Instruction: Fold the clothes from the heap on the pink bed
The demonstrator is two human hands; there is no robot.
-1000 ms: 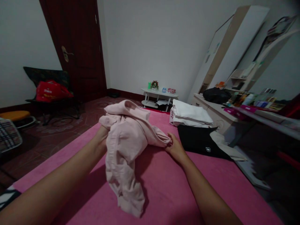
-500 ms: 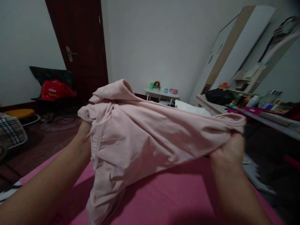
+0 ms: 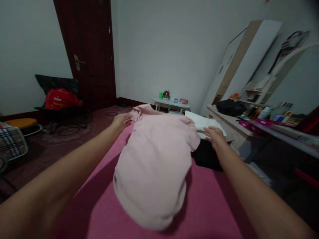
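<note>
A pale pink short-sleeved shirt (image 3: pixel 154 159) is spread out over a pink-covered surface (image 3: pixel 209 202), its hem towards me and its collar end away. My left hand (image 3: pixel 121 122) is at the shirt's left sleeve, fingers closed around the sleeve's edge, which is pulled out towards it. Off to the right of the shirt, my right hand (image 3: pixel 214 135) is open with its fingers apart, holding nothing. It hovers near a white folded item (image 3: pixel 196 121) and a black item (image 3: pixel 208 156) beside the surface.
Against the far wall stands a small white table (image 3: pixel 171 103) with little items. A cluttered dresser (image 3: pixel 228 126) is on the right. To the left are a chair with a red bag (image 3: pixel 61 99), an orange stool (image 3: pixel 21 122) and a dark red door (image 3: pixel 87 49).
The bunched shirt, stretched between both hands before, now lies spread out. My right hand has let go and opened. Both hands have moved farther forward.
</note>
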